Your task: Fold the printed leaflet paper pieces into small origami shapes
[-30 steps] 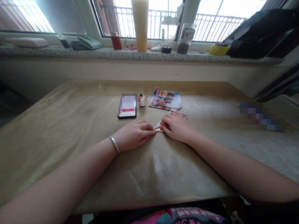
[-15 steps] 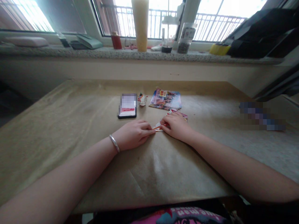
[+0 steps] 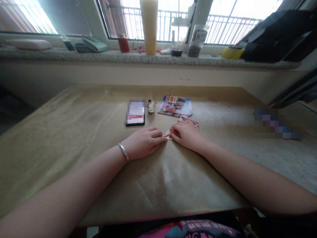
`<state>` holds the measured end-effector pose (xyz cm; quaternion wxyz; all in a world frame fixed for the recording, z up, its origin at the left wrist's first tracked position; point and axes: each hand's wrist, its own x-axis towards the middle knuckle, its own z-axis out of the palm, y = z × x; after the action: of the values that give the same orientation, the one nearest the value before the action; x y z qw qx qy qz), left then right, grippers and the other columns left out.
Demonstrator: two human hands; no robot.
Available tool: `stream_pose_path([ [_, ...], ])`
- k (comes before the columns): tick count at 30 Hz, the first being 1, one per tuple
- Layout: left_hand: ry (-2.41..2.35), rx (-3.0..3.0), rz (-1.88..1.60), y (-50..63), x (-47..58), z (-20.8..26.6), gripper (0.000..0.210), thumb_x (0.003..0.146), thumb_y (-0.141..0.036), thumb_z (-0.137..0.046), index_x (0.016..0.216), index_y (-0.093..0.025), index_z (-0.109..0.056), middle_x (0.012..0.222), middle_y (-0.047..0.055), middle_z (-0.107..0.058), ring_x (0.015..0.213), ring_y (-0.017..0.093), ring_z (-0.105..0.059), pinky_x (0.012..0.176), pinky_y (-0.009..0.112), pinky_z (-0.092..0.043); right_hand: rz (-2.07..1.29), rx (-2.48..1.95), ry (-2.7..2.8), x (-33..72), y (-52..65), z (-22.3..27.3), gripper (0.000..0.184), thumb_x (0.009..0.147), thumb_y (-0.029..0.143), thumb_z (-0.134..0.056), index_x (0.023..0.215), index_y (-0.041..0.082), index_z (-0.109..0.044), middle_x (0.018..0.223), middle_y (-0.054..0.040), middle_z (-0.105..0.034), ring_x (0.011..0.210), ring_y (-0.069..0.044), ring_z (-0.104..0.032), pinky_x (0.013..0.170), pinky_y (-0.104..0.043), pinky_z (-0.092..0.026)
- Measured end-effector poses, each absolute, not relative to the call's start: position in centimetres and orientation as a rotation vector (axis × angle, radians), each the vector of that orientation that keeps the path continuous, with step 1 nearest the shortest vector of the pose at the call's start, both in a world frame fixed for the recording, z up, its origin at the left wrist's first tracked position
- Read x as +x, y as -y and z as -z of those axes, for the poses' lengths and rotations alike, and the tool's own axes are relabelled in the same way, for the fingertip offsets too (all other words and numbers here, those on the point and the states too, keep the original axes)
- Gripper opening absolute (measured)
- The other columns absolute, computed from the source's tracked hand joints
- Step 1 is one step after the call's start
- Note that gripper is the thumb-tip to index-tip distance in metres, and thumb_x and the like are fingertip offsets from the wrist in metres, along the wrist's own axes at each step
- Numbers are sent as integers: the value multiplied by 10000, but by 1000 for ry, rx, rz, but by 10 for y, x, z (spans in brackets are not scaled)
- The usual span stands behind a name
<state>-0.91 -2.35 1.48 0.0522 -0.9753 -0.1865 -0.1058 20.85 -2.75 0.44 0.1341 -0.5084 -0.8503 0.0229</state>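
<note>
A small folded piece of printed paper (image 3: pixel 167 134), white with red and orange marks, lies on the table between my hands. My left hand (image 3: pixel 145 142), with a silver bangle at the wrist, has its fingers together and pinches the left point of the paper against the tabletop. Curled over the middle of the paper is my right hand (image 3: pixel 187 134), its fingers and thumb closed on it. A pinkish-purple edge of the paper shows beyond the right knuckles; the part beneath the hand is hidden.
Behind my hands lie a phone (image 3: pixel 135 121), a crumpled paper scrap (image 3: pixel 151 106) and a stack of colourful flyers (image 3: pixel 176 106). A blurred flat item (image 3: pixel 277 124) rests at the table's right. Bottles and jars line the stone windowsill (image 3: pixel 99 59) at the back.
My left hand has slid slightly right along the paper, its fingertips now nearer my right thumb. My right hand has hardly moved.
</note>
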Motion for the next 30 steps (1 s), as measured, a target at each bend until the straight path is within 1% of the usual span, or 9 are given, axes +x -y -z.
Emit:
stream_pose_path([
  [5,569,-2971,273,24,-8,-17,334,887,-170,-433,1186,-177,-583,973,87,-608,884,195,-528,791,324,-478,-64,-1486,2462,208,28,-6,140,817,306,-550,794,193,-630,855,-57,-689,854,-216,-584,806,-339,-329],
  [12,568,-2999,248,23,-9,-18,340,883,-161,-428,1193,-171,-569,1006,86,-606,929,205,-522,825,340,-476,-120,-1478,2457,209,27,-7,135,810,294,-550,778,191,-632,814,-49,-689,809,-206,-592,754,-316,-349],
  [18,558,-3021,220,22,-10,-21,347,860,-136,-447,1178,-174,-579,1006,82,-608,939,198,-527,829,322,-474,-164,-1482,2455,209,26,-7,128,799,282,-552,780,193,-641,804,-47,-689,784,-203,-596,712,-305,-361],
  [24,553,-3020,209,21,-11,-23,341,840,-115,-453,1145,-164,-598,1023,68,-631,931,202,-531,828,328,-477,-160,-1470,2439,210,26,-5,125,804,282,-558,775,195,-642,805,-39,-693,784,-195,-593,714,-297,-358],
  [30,544,-3038,206,21,-13,-26,335,851,-107,-438,1136,-167,-603,1024,62,-635,925,192,-539,823,315,-478,-146,-1475,2431,211,27,-4,121,801,292,-574,779,194,-643,800,-41,-691,780,-194,-590,714,-297,-352],
])
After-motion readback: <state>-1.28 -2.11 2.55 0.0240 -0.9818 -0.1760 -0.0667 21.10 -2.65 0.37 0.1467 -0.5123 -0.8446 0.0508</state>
